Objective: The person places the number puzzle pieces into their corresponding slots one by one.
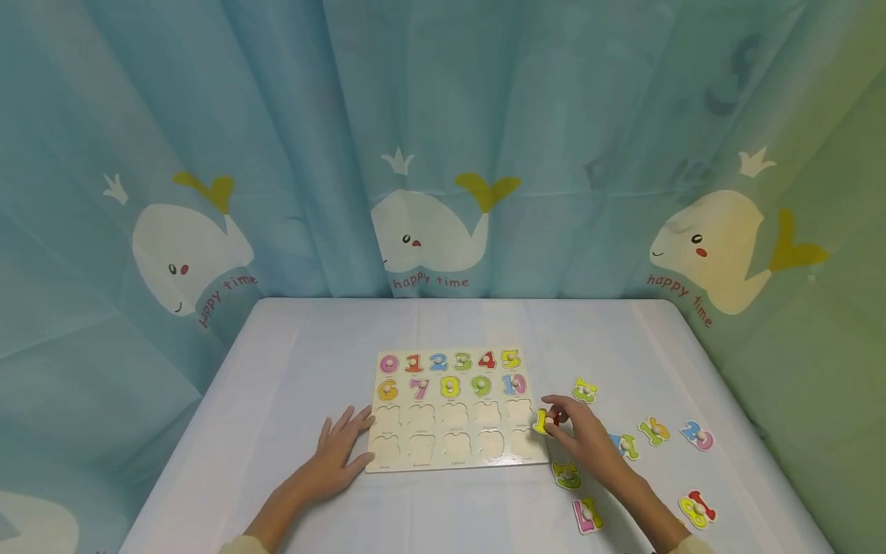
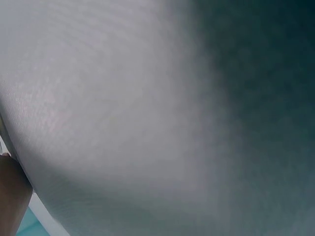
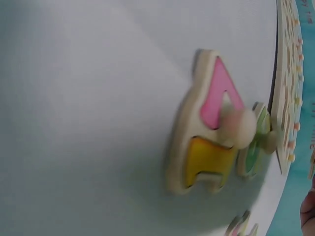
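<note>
My head view is soft, evenly lit and low contrast, with curtain lines bowing at the edges. Left wrist view is pure blur, bright left, dark right. Right wrist view is smeared; a faint shadow lies under the numeral piece (image 3: 211, 123).

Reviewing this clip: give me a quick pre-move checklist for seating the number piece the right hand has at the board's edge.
1. Right hand pinches the yellow-and-red piece: ok.
2. Left hand rests flat at the puzzle board left edge, steadying it: ok.
3. Bottom two rows of slots are unfilled: ok.
4. Which number the held piece shows: cannot tell, fingers cover it.
5. Loose pieces lie apart from the board, off the path: ok.
</note>
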Available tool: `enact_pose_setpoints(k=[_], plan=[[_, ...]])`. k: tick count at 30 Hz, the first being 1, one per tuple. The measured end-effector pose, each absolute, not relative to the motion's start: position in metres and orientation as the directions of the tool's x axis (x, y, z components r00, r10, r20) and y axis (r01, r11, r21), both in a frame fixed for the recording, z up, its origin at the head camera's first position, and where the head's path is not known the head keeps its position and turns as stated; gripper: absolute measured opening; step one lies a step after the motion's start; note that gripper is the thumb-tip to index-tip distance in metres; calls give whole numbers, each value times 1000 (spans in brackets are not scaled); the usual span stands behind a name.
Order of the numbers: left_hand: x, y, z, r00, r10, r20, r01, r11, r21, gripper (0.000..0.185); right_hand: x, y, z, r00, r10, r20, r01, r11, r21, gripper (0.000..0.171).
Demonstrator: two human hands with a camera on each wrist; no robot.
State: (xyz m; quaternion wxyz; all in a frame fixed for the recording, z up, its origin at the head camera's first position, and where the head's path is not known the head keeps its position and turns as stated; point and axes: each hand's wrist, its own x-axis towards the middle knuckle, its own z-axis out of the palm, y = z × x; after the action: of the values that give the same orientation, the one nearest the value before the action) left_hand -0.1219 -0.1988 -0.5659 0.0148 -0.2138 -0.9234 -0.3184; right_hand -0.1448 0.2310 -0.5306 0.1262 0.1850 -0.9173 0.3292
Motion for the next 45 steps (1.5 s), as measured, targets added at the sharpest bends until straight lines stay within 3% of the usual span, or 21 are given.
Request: enact_pose_setpoints(k=[34,45], plan=[[-121,-198,-565,-914,385,129,385,722,575,66,-179,152,-531,-815,-490,309,-567,567,-597,35],[-122,-199,-565,-913,385,137,390,720,574,66,-182,124,-527,-815,-506,282,-567,598,-566,34]])
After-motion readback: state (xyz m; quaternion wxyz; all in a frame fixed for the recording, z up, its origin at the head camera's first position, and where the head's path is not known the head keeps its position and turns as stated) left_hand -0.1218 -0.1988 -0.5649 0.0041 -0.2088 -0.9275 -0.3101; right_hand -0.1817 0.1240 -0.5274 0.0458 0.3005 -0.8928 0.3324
